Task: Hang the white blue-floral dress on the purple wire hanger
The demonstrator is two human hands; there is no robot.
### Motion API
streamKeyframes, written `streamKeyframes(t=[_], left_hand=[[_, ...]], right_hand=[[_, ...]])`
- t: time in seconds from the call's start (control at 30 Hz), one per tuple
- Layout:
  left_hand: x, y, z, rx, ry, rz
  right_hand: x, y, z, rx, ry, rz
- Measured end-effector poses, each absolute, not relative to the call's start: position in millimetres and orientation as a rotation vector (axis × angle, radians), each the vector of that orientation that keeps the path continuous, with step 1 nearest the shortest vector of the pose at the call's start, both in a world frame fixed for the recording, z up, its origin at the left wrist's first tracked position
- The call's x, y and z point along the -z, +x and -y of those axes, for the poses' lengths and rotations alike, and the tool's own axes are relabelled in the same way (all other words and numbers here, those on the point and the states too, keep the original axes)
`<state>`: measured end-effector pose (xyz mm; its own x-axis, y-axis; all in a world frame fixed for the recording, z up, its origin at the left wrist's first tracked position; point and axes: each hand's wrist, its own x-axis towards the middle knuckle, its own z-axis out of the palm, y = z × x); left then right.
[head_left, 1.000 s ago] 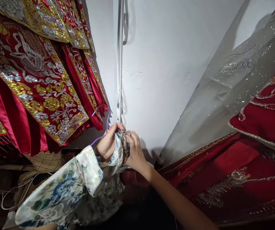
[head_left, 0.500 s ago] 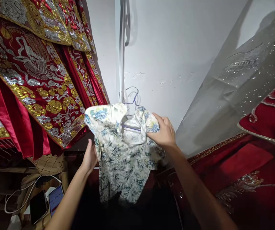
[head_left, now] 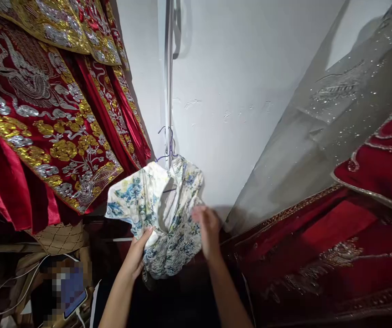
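Note:
A small white dress with a blue flower print [head_left: 158,214] hangs on a purple wire hanger [head_left: 167,146] in front of a white wall. My left hand [head_left: 137,253] grips the lower front of the dress from below, fingers closed on the cloth. My right hand [head_left: 208,230] is at the dress's right edge, blurred by motion, so I cannot make out whether its fingers hold the fabric.
Red robes with gold and silver embroidery [head_left: 45,114] hang at the left. A grey sheer cover [head_left: 319,136] and more red embroidered cloth [head_left: 336,255] fill the right. A metal strip [head_left: 169,68] runs up the wall. Phones with cables [head_left: 66,291] lie at the lower left.
The dress has turned and dropped slightly on its hanger. My left hand moved from its side to its lower front. My right hand came down off the shoulder to the right edge.

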<state>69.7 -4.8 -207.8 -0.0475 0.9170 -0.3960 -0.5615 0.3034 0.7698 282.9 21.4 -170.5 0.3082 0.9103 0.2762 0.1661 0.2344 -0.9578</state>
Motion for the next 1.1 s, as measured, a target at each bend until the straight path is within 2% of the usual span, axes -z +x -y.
streamKeyframes(t=[0.1, 0.27, 0.43, 0.57, 0.67, 0.77, 0.87, 1.0, 1.1], left_hand=[[201.6, 82.6, 11.2, -1.195, 0.427, -0.935], [196.5, 91.6, 22.8, -1.167, 0.428, -0.796], [196.6, 75.1, 14.1, -1.206, 0.455, -0.891], [213.5, 57.6, 5.5, -1.639, 0.600, -1.330], [238.7, 62.5, 14.8, -1.870, 0.936, -1.658], [262.3, 83.5, 29.7, -1.641, 1.277, -1.579], [270.7, 103.2, 36.2, -1.389, 1.362, -1.358], [255.3, 112.1, 31.7, -1.289, 1.463, -1.188], [242.0, 116.3, 27.1, -1.231, 1.601, -1.204]], right_hand=[[212.7, 242.4, -13.4, -1.185, -1.283, 1.241], [223.5, 219.1, -6.5, -1.350, -1.227, 1.366], [215.1, 230.2, 4.5, -1.759, -1.006, 1.113], [224.6, 241.0, 15.4, -1.677, -1.070, 1.032], [229.9, 242.4, 21.4, -1.636, -1.122, 1.097], [231.3, 234.8, 24.2, -1.623, -1.111, 1.206], [232.7, 226.4, 24.4, -1.594, -1.109, 1.292], [225.8, 234.2, 16.6, -1.562, -1.130, 1.352], [194.8, 254.7, -6.3, -1.485, -1.109, 1.214]])
